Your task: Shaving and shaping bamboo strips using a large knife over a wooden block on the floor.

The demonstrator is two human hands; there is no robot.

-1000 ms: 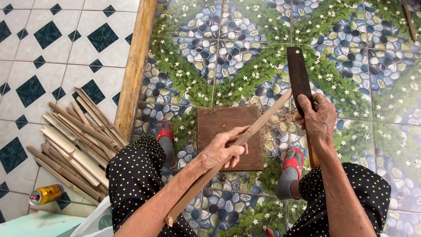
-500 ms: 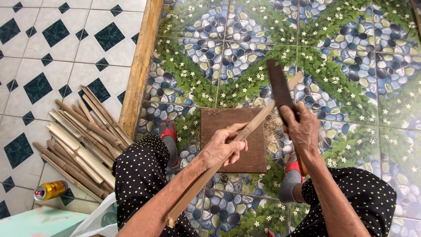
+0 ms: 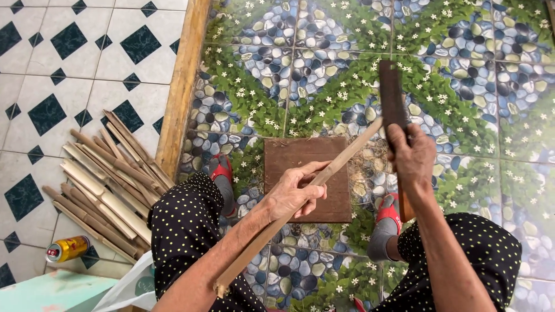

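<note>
Blade position is what has changed: the dark, flat chopping knife (image 3: 392,98) in the right hand (image 3: 411,159) stood off to the right of the strip a second ago, swung leftward half a second ago, and now stands nearly upright with its lower part right at the far tip of the long bamboo strip (image 3: 300,205); whether the edge has entered the tip I cannot tell. The right hand's grip is closed around the knife's wooden handle, which shows below the fist. The left hand (image 3: 295,193) has stayed about where it was, its grip wrapped around the middle of the strip, fingers curled over the top, holding it slanted from beside the left knee up toward the blade. The strip hangs in the air above the brown wooden board (image 3: 289,159) that lies on the pebble-and-flower patterned floor (image 3: 474,69) between the person's two feet in red-strapped sandals (image 3: 222,170). Judging by this, the knife has come from a raised, ready stance to meet the strip's end. Pale fibre shavings (image 3: 364,167) lie beside the board; a pile of cut bamboo pieces (image 3: 104,179) and a yellow can (image 3: 68,248) rest on the white tiled floor to the left
</note>
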